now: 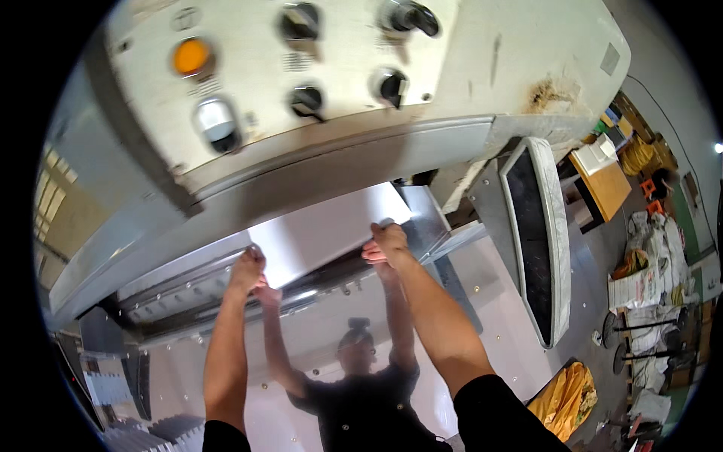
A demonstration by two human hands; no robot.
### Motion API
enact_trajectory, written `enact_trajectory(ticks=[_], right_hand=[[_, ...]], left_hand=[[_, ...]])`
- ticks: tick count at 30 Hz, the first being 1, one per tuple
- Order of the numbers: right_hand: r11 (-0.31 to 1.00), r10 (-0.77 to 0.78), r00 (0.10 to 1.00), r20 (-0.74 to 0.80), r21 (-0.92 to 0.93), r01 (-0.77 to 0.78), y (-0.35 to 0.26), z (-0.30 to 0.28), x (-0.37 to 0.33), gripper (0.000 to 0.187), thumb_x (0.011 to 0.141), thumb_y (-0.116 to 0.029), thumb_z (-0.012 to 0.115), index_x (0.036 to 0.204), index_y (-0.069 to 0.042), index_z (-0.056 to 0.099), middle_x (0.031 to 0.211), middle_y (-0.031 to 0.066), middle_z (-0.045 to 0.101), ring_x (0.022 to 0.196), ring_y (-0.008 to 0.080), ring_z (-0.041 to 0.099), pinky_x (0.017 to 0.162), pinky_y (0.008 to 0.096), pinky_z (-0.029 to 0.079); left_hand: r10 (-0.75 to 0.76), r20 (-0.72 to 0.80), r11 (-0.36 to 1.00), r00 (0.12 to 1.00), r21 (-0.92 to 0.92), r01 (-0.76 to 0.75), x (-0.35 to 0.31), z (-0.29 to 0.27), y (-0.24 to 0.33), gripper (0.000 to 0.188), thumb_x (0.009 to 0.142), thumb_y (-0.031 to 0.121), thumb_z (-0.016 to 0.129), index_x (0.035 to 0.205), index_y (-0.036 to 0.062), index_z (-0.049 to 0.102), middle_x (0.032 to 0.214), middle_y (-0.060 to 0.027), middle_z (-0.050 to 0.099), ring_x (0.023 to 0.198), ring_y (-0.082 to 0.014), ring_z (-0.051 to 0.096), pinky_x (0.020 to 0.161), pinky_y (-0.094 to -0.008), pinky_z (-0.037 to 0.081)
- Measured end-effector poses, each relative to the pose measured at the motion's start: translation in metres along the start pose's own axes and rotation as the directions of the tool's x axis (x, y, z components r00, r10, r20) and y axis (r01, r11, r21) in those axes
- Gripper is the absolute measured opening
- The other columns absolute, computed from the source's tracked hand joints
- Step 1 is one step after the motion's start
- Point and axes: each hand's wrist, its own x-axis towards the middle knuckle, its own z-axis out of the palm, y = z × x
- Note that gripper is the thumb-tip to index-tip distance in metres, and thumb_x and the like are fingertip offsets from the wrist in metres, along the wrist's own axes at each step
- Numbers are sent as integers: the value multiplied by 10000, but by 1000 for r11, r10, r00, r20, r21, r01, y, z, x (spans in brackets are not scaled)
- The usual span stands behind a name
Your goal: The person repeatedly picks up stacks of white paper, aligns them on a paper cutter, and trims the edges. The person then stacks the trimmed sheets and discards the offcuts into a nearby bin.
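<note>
A cream control panel (248, 75) is overhead, blurred, with an orange button (192, 56) at its upper left and several black knobs (306, 101). A grey beam (361, 162) crosses below it. Under this lies a flat white sheet (324, 233), set at a slant between the person's two hands, its surface catching the light.

The left hand (248, 271) is at the sheet's left end, fingers bent and close together; whether they pinch the edge, I cannot tell. The right hand (388, 245) is near the sheet's right end with its fingers curled, and its hold cannot be made out either.

The glossy counter (497, 324) (dotted with small round fittings) mirrors both arms and the person's dark top. To the right stands a dark panel in a pale frame (557, 248); a yellow sack (566, 403) lies at lower right.
</note>
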Motion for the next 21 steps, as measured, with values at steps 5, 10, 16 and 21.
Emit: enact_trajectory(ticks=[5,10,16,21], right_hand=[[971,73,997,-12,231,-68,-42,29,-11,417,974,-270,553,829,117,608,732,211,688,538,294,682,416,383,576],[943,56,996,-67,331,-31,-46,38,39,406,967,-262,555,827,114,618,707,198,679,540,283,685,413,386,576],[921,-6,999,-50,388,25,-70,54,77,287,928,-303,588,972,-27,654,732,149,694,543,247,689,402,347,557],[915,-30,996,-80,399,60,-80,64,92,289,931,-322,583,1045,-62,636,868,128,684,687,242,684,509,358,571]], left_hand=[[-494,-122,860,861,-214,463,48,-3,-15,353,938,332,556,1068,5,587,1021,-235,664,1005,-333,670,786,-475,547],[-387,-212,920,897,-28,390,91,-18,-33,363,935,352,558,1066,15,591,1010,-217,664,972,-325,667,768,-472,549],[-421,-130,906,897,-103,411,109,-42,-54,362,931,369,567,1060,33,603,981,-190,660,916,-312,659,754,-465,549],[-466,-85,873,881,-207,442,122,-64,-64,361,927,384,574,1054,48,613,957,-169,657,870,-300,653,742,-459,549]])
